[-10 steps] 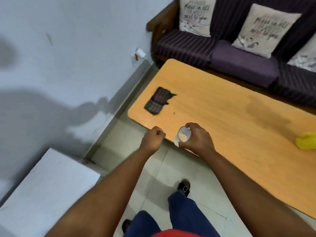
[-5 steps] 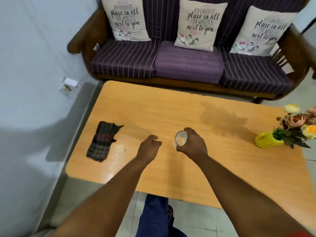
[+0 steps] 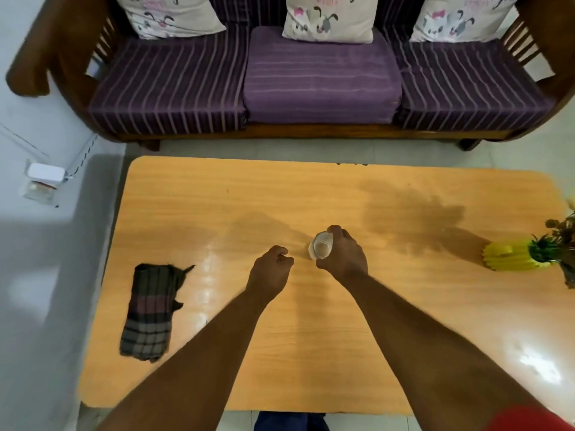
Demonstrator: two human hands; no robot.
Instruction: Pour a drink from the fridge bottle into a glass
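Note:
My right hand (image 3: 343, 258) is wrapped around a clear glass (image 3: 321, 247), seen from above, and holds it over the middle of the orange wooden table (image 3: 311, 337). The glass looks to have a little pale liquid inside. Just left of it, my left hand (image 3: 270, 273) hovers over the table with its fingers curled into a loose fist and nothing in it. No bottle is in view.
A folded dark checked cloth (image 3: 149, 312) lies at the table's left side. A yellow vase with flowers (image 3: 516, 256) stands at the right edge. Beyond the table is a purple striped sofa (image 3: 320, 82) with cushions. A wall runs along the left.
My view has swung from the table's left corner to face it squarely. Both hands have moved from the table's edge to over its middle, the glass staying in the right hand.

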